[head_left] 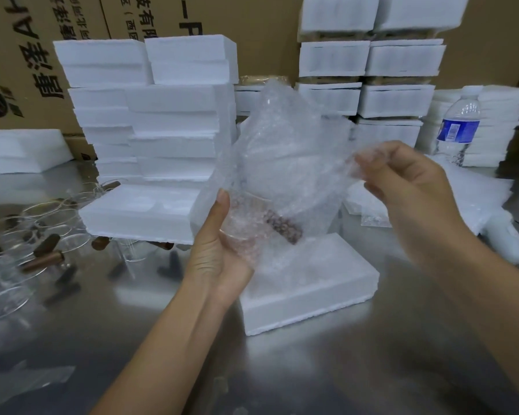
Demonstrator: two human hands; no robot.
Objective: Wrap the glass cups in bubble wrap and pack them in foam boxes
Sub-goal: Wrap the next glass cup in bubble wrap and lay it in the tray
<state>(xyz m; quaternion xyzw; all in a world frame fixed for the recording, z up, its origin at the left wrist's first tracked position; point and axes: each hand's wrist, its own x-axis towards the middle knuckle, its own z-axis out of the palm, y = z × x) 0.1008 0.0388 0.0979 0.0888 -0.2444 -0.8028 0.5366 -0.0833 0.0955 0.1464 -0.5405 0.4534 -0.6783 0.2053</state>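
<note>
Centrally, above a stainless steel table, the left hand grips a glass cup that sits low inside a loose sheet of bubble wrap. The thumb lies upright against the wrap and the fingers curl round the bundle from beneath. The cup's dark wooden handle shows blurred through the plastic.

The sheet rises well above the cup and fans out to the right. There the right hand pinches its upper edge between thumb and curled fingers, holding it up and away from the cup.

Just below the wrapped cup, an open foam box lies flat on the table with its moulded hollows facing up; the bundle hangs over its far end, and I cannot tell whether they touch. A second foam tray sits to the left, its near edge resting on clear cups.

Further left, unwrapped glass cups with wooden handles crowd the tabletop, some upright and some tipped. Behind stand stacks of white foam boxes, with closed foam packs stacked to the right. A plastic water bottle with a blue label stands upright beside a pile of thin white sheets. Printed cardboard cartons form the backdrop.
</note>
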